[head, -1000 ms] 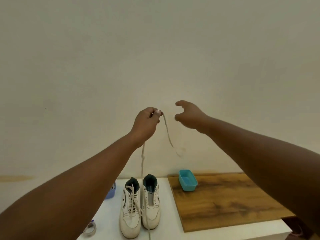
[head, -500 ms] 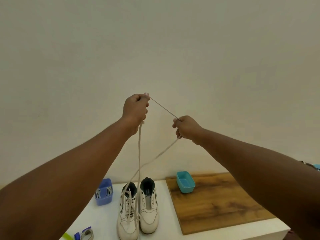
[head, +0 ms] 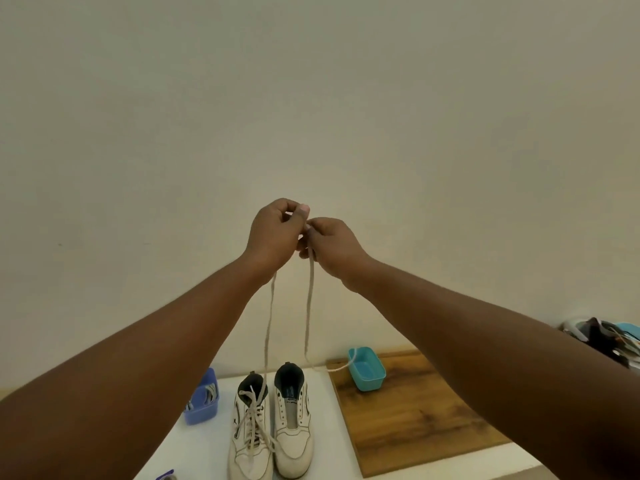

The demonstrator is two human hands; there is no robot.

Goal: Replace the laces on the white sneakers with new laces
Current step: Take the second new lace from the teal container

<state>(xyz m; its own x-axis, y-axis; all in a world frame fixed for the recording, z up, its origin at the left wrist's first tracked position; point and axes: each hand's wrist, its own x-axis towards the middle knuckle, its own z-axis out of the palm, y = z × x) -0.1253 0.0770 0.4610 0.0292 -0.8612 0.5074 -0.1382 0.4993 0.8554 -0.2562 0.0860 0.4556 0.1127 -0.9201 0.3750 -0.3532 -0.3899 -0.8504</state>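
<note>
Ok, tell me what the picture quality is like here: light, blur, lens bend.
Head view: soft, even light, no glare on the wall. Wide-angle bend curves the wooden board and stretches both forearms at the edges. Left hand and right hand look slightly soft; the lace between them is thin and faint. The sneakers stay readable.

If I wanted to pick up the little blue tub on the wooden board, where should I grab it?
Take the teal tub by its two long walls, coming down from above. It sits upright and open-topped on the wooden board, so the rim is free to pinch. Mind the lace end trailing by its left edge.
</note>
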